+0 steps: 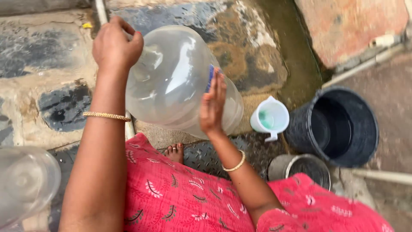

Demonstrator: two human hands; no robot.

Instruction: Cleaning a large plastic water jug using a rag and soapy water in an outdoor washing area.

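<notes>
We grip the neck of the jug [171, 81] with the closed left hand [115, 45] and brace its wall with the open right hand [213, 105], its axis tilted, left of the mug [270, 118].

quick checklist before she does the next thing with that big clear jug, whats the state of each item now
1. Left hand gripping the neck end of the big clear jug: ok, fingers closed around it.
2. Right hand on the jug's side: ok, flat open palm pressed to it, with something small and blue under the fingertips.
3. Jug position: ok, tilted on its side, held above the stone floor.
4. Water inside the jug: cannot tell, the clear wall shows only glare.
5. White mug within reach: ok, upright beside the black bucket, with a little liquid in it.
6. Bare foot under the jug: not ok if the jug slips.
</notes>
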